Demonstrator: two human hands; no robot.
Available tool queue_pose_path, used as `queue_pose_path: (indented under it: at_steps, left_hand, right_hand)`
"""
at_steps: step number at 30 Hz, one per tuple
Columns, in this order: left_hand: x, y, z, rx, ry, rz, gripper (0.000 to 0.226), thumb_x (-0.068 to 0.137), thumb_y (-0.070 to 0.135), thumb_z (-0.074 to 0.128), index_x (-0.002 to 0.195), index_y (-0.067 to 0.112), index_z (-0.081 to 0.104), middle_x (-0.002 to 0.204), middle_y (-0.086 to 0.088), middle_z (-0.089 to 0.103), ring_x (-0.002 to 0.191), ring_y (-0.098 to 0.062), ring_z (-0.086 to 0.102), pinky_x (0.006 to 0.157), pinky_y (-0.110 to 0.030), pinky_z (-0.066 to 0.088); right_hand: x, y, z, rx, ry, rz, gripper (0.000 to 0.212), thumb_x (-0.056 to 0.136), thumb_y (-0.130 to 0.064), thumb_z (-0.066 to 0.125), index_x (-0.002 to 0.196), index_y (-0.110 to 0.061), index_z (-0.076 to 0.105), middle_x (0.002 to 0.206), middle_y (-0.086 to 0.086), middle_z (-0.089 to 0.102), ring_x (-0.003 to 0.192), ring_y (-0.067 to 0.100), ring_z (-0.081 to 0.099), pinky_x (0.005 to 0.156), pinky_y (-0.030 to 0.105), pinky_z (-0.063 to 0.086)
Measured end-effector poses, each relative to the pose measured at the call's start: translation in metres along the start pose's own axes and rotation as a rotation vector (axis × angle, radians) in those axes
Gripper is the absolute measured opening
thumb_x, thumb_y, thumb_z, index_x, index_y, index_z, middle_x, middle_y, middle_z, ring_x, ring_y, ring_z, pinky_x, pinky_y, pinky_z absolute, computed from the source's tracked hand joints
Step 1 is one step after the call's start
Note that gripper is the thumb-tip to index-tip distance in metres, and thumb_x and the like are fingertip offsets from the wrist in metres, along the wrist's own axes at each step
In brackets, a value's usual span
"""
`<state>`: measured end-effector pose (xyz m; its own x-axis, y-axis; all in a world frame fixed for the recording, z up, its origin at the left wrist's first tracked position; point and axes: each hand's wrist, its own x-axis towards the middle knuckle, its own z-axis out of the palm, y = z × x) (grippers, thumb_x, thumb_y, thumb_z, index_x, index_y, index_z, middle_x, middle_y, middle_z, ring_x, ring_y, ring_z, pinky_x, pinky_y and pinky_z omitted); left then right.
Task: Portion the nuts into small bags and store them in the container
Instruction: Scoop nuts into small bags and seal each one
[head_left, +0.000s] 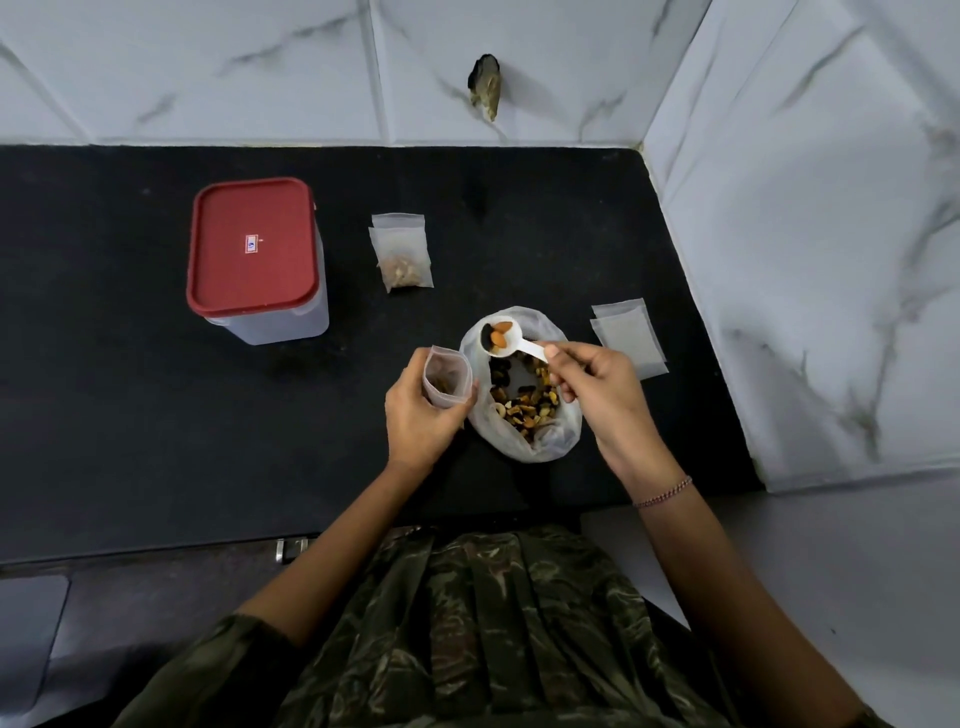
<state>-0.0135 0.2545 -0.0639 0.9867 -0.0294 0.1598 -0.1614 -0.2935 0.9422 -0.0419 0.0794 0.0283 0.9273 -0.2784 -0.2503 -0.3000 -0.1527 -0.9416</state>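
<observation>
The right hand (592, 395) is pinching a white plastic spoon (506, 340) loaded with nuts above the open clear plastic bag of mixed nuts (524, 405). Just left, the left hand (421, 415) is gripping a small clear zip bag (447, 376), mouth open.

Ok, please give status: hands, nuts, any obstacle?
Left hand holds open small bag. Right hand holds spoon, loaded with nuts, above big bag. Container closed. Nothing between spoon and small bag.
</observation>
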Motion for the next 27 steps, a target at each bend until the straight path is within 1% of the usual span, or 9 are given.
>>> queue_pose_path:
  at_steps: [4,8,12,15,17,19,22,25,27]
  left_hand:
    - [0.006,0.007,0.001,0.007,0.016,0.011,0.027,0.079,0.031,0.077,0.098,0.023,0.059,0.09,0.009,0.066,0.085,-0.012,0.065,0.073,-0.035,0.056]
    - [0.009,0.012,0.002,0.023,0.02,0.012,0.027,0.079,0.03,0.076,0.097,0.027,0.057,0.09,0.011,0.066,0.086,-0.01,0.065,0.074,-0.035,0.055]
    - [0.01,0.012,0.001,0.015,0.023,-0.001,0.03,0.076,0.029,0.076,0.099,0.027,0.057,0.09,0.011,0.066,0.086,-0.007,0.064,0.074,-0.03,0.055]
    - [0.012,0.011,0.0,0.013,0.018,-0.012,0.033,0.073,0.033,0.077,0.099,0.025,0.058,0.09,0.01,0.066,0.086,-0.007,0.064,0.073,-0.025,0.053]
    - [0.013,0.011,0.0,0.008,0.026,-0.022,0.033,0.073,0.033,0.076,0.098,0.022,0.059,0.089,0.01,0.066,0.084,-0.007,0.064,0.073,-0.025,0.053]
    - [0.014,0.01,0.001,0.004,0.027,-0.024,0.032,0.074,0.028,0.078,0.1,0.02,0.059,0.09,0.008,0.066,0.086,-0.008,0.064,0.074,-0.027,0.054]
    - [0.013,0.01,0.001,0.009,0.029,-0.032,0.031,0.076,0.023,0.079,0.099,0.023,0.059,0.09,0.008,0.066,0.085,-0.009,0.065,0.074,-0.029,0.055]
    - [0.012,0.01,0.0,0.002,0.017,-0.055,0.027,0.078,0.026,0.079,0.096,0.025,0.059,0.089,0.009,0.067,0.085,-0.009,0.066,0.075,-0.032,0.057]
    - [0.01,0.008,-0.002,0.011,0.006,-0.052,0.025,0.079,0.027,0.078,0.097,0.023,0.06,0.09,0.009,0.068,0.085,-0.009,0.066,0.075,-0.035,0.057]
  right_hand:
    - [-0.004,-0.003,0.014,-0.192,-0.008,-0.139,0.017,0.091,-0.025,0.06,0.102,-0.019,0.071,0.064,-0.011,0.06,0.065,-0.003,0.057,0.072,0.017,0.047]
    - [-0.006,-0.004,0.026,-0.408,0.031,-0.334,0.019,0.089,-0.019,0.063,0.104,-0.012,0.072,0.08,-0.01,0.067,0.071,-0.006,0.058,0.072,0.001,0.04]
    - [-0.005,0.001,0.035,-0.642,0.103,-0.648,0.016,0.085,-0.012,0.065,0.097,-0.008,0.074,0.089,0.006,0.069,0.084,0.016,0.062,0.078,0.023,0.05]
    - [-0.005,0.01,0.037,-0.748,0.069,-0.826,0.024,0.085,-0.017,0.054,0.098,-0.006,0.073,0.085,0.007,0.064,0.086,0.014,0.052,0.08,0.022,0.045]
    - [-0.005,0.017,0.034,-0.827,0.049,-0.886,0.023,0.084,-0.013,0.058,0.102,-0.006,0.071,0.09,0.008,0.062,0.088,0.016,0.053,0.082,0.026,0.05]
    - [-0.004,0.021,0.031,-0.877,0.075,-0.908,0.025,0.083,-0.01,0.061,0.106,-0.007,0.07,0.093,0.007,0.061,0.09,0.019,0.054,0.082,0.031,0.053]
    - [-0.004,0.019,0.031,-0.794,0.1,-0.889,0.028,0.087,-0.017,0.052,0.105,-0.007,0.071,0.09,0.006,0.061,0.091,0.01,0.046,0.088,0.019,0.044]
    - [-0.003,0.01,0.026,-0.59,0.137,-0.706,0.023,0.088,-0.02,0.057,0.102,-0.009,0.072,0.089,0.0,0.06,0.086,0.005,0.049,0.077,0.014,0.045]
    - [0.004,0.009,0.013,-0.594,0.156,-0.575,0.019,0.089,-0.019,0.061,0.104,-0.012,0.071,0.09,-0.006,0.058,0.084,0.006,0.053,0.071,0.014,0.045]
